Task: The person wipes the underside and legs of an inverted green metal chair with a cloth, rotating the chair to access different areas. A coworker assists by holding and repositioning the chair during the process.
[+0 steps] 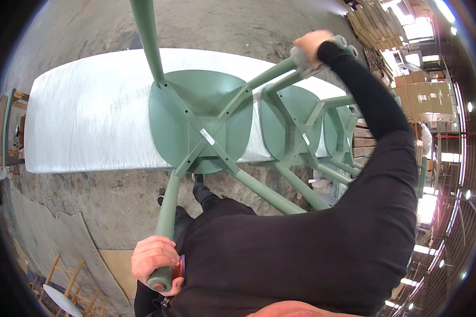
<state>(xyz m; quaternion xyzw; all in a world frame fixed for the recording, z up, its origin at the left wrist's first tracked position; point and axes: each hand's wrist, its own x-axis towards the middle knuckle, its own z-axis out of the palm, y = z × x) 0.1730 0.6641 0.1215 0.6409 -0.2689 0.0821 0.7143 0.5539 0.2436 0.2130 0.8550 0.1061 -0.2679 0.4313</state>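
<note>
An upside-down green chair (230, 119) rests in front of me, the underside of its round seat and its crossed braces facing up. My left hand (154, 259) is closed around the end of its near-left leg (167, 211), and a small red-orange thing (178, 267) shows beside my palm. At the far right, my right hand (313, 46) is closed on a crumpled grey cloth-like thing (301, 63) wrapped about the end of the far-right leg (272, 74). The fingertips of that hand are partly hidden. A small white label (207, 137) sits where the braces cross.
Under the chair lies a long surface wrapped in clear plastic (90, 113). More upturned green chairs (288, 124) stand in a row to the right, their legs close to my arm. Cardboard boxes (428, 100) and stacked wood (375, 26) are farther right; wooden frames (71, 277) stand lower left.
</note>
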